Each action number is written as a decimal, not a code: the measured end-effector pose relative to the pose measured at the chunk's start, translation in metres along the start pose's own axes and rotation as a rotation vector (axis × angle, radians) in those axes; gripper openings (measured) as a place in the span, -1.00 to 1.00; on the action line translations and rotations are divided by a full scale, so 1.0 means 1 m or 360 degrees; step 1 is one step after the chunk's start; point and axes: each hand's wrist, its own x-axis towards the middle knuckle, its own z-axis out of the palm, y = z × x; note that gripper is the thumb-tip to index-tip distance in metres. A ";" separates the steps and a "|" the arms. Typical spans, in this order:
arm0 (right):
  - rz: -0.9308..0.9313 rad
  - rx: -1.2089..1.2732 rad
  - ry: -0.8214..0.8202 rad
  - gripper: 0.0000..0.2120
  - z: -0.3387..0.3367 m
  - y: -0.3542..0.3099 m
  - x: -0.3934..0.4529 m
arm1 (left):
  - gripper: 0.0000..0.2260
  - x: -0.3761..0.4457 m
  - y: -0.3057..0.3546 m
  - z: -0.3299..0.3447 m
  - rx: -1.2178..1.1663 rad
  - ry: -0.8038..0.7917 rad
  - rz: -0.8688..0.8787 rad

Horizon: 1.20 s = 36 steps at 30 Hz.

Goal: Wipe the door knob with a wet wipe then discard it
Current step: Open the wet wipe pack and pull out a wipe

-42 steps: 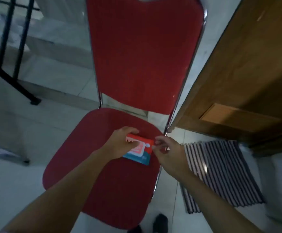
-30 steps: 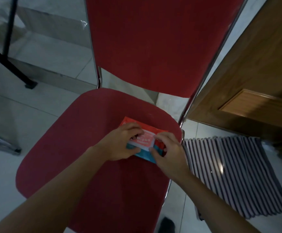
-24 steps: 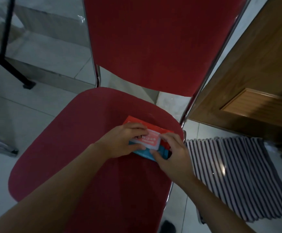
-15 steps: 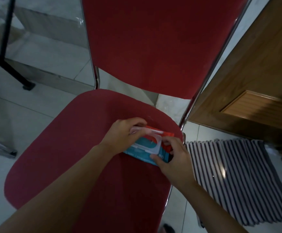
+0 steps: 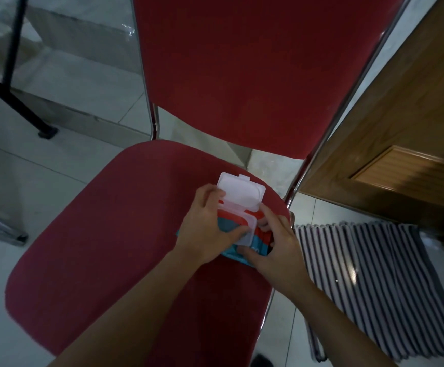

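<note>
wipes pack mostly covered by left hand and right hand, printed label unreadable, pack opening hidden behind fingers, chair backrest cut off at top edge, wooden door cropped at right

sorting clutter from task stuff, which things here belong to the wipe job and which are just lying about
Part of the job:
red and teal wet wipe pack, white plastic flip lid open
left hand and right hand, both holding the pack

Just there:
red padded chair under the pack
striped floor mat
brown wooden door
</note>
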 end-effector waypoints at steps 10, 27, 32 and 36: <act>0.0080 -0.0022 -0.0020 -0.27 -0.003 -0.002 0.001 | -0.79 0.013 -0.013 -0.016 -0.0062 0.0092 0.0292; -0.0283 -0.0220 -0.0052 -0.87 0.017 -0.029 0.035 | -0.74 0.019 -0.024 -0.033 -0.0833 -0.0035 -0.0242; -0.0195 -0.0302 -0.0087 -0.94 0.026 -0.037 0.039 | -0.75 0.018 -0.024 -0.033 -0.0864 -0.0044 -0.0262; 0.0008 -0.0148 -0.0065 -0.95 0.027 -0.040 0.042 | -0.85 0.018 -0.026 -0.032 -0.0840 -0.0032 -0.0297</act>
